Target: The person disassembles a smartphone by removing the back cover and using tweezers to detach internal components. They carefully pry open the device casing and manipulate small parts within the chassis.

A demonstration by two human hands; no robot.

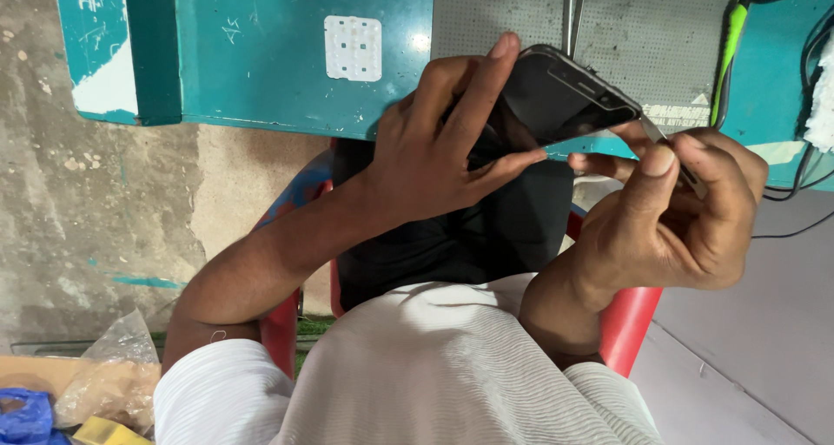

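Observation:
A black smartphone (565, 98) with a dark screen is tilted in the air in front of a teal table. My left hand (443, 145) grips it from the left, fingers spread across the screen and edge. My right hand (673, 206) pinches a thin metal tool (673, 154), and the tool's tip touches the phone's right corner. The thumb of the right hand presses along the tool. The phone's lower part is hidden behind my left hand.
The teal table (261, 63) carries a white square pad (353, 48), a grey perforated mat (643, 24), tweezers (570, 11), a green-handled tool (731, 46) and black cables (812, 54). I sit on a red plastic chair (630, 323). Plastic bags (109, 380) lie on the concrete floor at the lower left.

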